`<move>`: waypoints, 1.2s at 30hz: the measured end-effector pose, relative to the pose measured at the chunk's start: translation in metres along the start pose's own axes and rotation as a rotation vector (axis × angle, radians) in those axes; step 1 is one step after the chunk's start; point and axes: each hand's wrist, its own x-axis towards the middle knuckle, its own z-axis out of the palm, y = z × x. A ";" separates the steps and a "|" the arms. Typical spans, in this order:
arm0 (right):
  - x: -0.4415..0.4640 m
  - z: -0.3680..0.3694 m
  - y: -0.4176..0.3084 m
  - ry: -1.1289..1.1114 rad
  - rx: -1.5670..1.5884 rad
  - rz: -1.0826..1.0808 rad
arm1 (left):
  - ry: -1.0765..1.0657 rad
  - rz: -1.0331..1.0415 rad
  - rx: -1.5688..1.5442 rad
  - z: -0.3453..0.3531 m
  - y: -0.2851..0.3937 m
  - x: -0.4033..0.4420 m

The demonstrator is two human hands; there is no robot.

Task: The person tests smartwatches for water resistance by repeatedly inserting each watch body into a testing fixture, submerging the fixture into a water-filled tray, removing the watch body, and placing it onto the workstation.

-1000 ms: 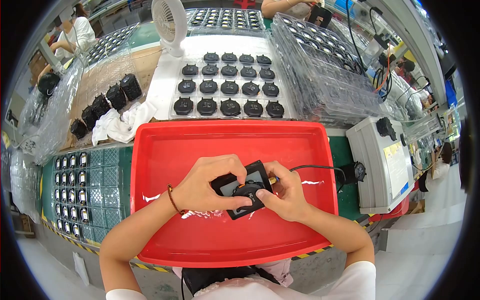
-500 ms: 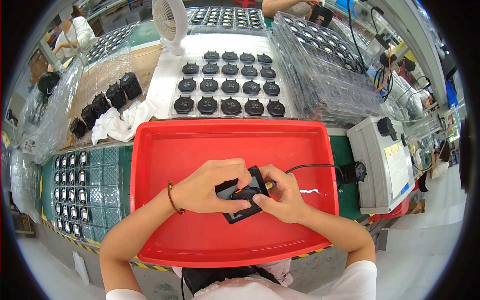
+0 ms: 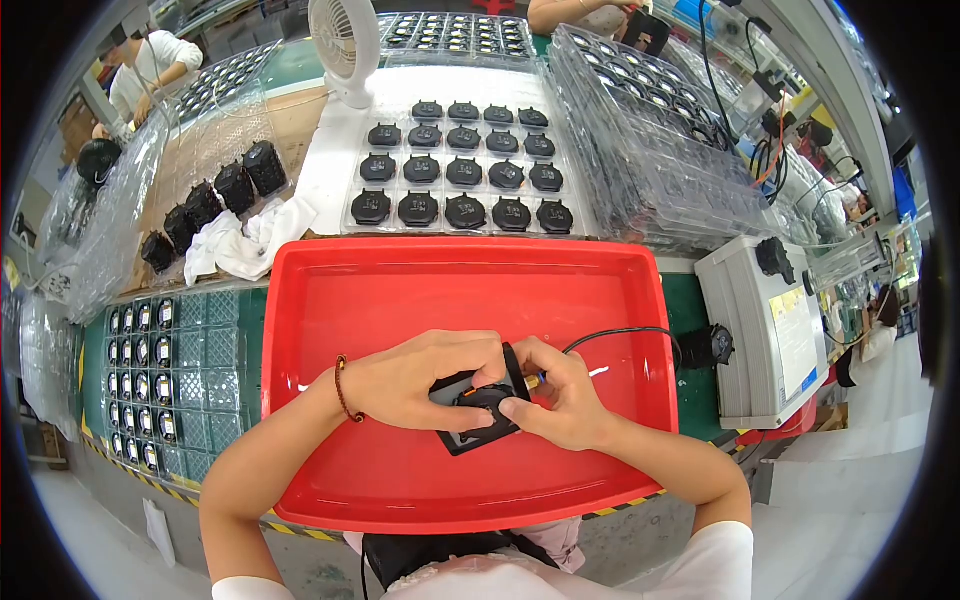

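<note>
My left hand (image 3: 425,380) curls in a narrow pinch on the round black part (image 3: 485,405), my right hand (image 3: 560,398) closed around its other side. The part lies between my thumbs, over a dark rectangular frame (image 3: 455,440). Beneath my hands sits the red tub (image 3: 400,480).
</note>
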 end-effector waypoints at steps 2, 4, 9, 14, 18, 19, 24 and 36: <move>0.000 0.000 -0.001 0.002 0.005 -0.008 | -0.011 0.005 -0.019 0.000 0.000 -0.001; 0.000 -0.001 -0.004 -0.027 -0.004 0.033 | -0.059 -0.017 0.022 -0.003 0.001 -0.001; -0.001 -0.004 -0.004 -0.059 0.054 0.172 | -0.031 -0.017 0.023 -0.002 0.001 -0.001; 0.002 -0.008 -0.008 -0.049 0.052 0.141 | 0.026 -0.022 0.040 0.000 0.001 -0.001; 0.003 -0.011 -0.008 -0.020 0.000 0.065 | 0.139 -0.011 0.069 0.001 0.001 -0.001; 0.003 -0.011 -0.008 0.001 -0.007 0.055 | 0.189 -0.008 0.033 0.002 0.001 -0.001; 0.003 -0.009 -0.010 0.043 0.046 0.088 | 0.237 0.004 0.038 0.002 0.001 -0.001; 0.003 -0.011 -0.011 0.043 -0.019 0.067 | 0.258 0.049 0.116 0.001 0.000 -0.003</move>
